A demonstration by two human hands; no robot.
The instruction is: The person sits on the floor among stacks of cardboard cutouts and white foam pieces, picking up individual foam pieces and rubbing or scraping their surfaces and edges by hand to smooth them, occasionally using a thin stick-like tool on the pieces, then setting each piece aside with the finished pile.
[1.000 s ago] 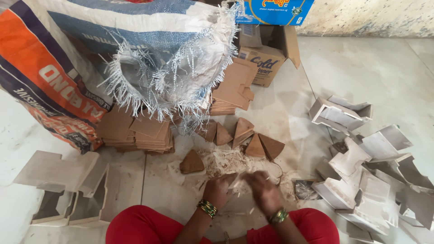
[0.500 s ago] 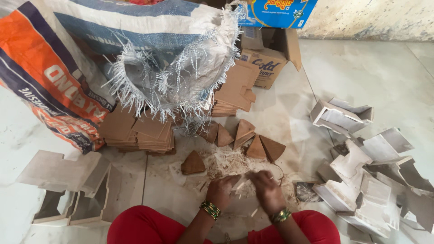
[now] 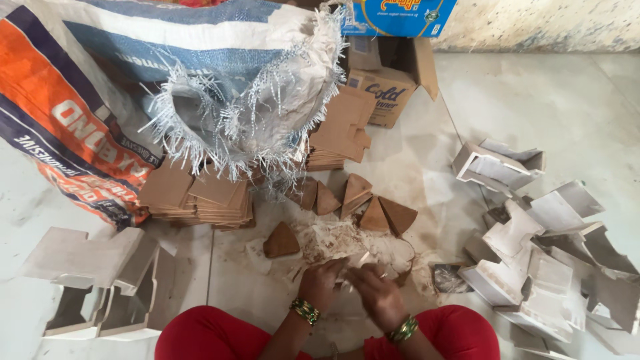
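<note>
Both hands meet low center over the crumpled paper sheet (image 3: 347,243) on the floor, left hand (image 3: 321,283) and right hand (image 3: 375,293) pinching a small cardboard piece (image 3: 363,260), brown cone (image 3: 281,241) up-left, nearer the left.

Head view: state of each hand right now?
Left hand: fingers curled on a small pale piece, grip unclear.
Right hand: fingers curled on the same piece.

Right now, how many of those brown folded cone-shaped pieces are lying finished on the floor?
6 visible: one apart at the left; two under the sack's fringe; one in the middle; two touching at the right. The fringe may hide more.
</note>
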